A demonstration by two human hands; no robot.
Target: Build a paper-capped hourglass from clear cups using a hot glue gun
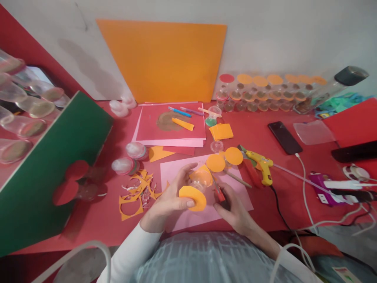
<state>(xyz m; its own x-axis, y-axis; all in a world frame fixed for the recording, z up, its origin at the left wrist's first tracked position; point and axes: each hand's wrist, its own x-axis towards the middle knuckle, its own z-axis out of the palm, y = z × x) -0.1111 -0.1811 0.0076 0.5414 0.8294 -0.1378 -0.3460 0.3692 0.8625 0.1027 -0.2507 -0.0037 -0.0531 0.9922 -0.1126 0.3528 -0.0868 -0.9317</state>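
My left hand (172, 196) is closed around a clear plastic cup (200, 181), its thumb pressing on an orange paper disc (193, 198) at the near end. More orange paper (207, 173) shows at the cup's far end. My right hand (237, 208) grips red-and-black-handled scissors (219, 194), whose blades reach the edge of that far paper. Beneath both hands lies a pink sheet (206, 218). Just beyond them are two orange discs, one nearer the middle (215, 163) and one farther right (234, 156).
A yellow glue gun (263, 167) lies to the right, near a phone (284, 137). Orange paper scraps (131, 208) are heaped left, beside a leaning green board (59, 169). Assembled cups (260, 94) line the wall. Cables (306, 196) run along the right side.
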